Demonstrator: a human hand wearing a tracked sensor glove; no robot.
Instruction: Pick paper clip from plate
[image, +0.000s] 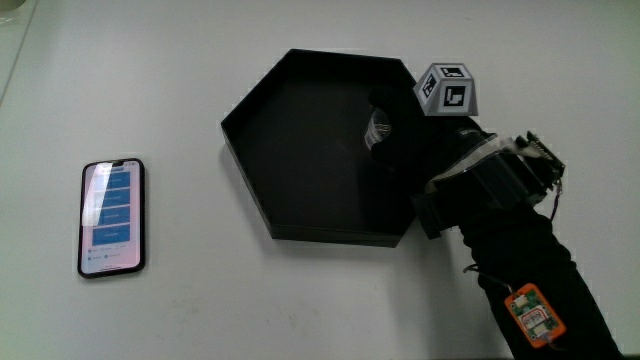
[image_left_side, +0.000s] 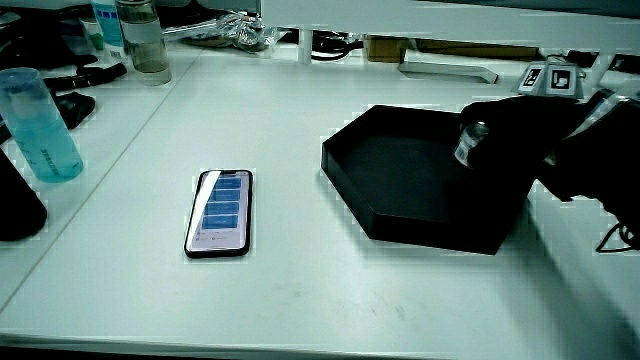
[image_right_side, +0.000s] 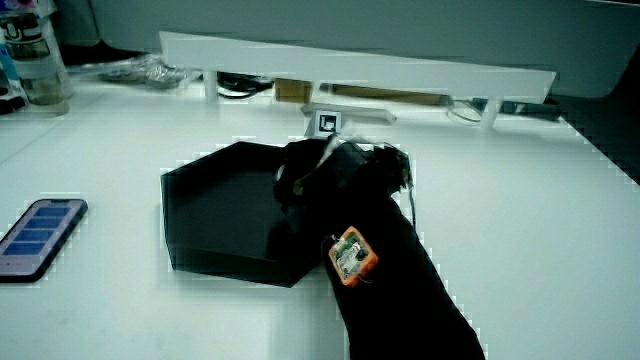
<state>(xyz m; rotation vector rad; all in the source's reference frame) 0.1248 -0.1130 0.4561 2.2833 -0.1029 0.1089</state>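
We see our hand reaching over the tray, fingers curled around a small shiny thing, likely the paper clip, just above the tray floor. Lifting it clear remains. A phone lies well apart.

hand | fingers curled, gripping sthg | forearm angled down

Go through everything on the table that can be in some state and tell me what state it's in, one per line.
Phone: lying flat on the table, face up, screen lit.
Plate: black, hexagonal, sitting flat on the table.
Hand: reaching into the plate, fingers curled around a small shiny thing.
Shiny thing: held in the fingers above the plate floor; whether it is the paper clip cannot be told.
Blue bottle: standing upright near the table's edge.
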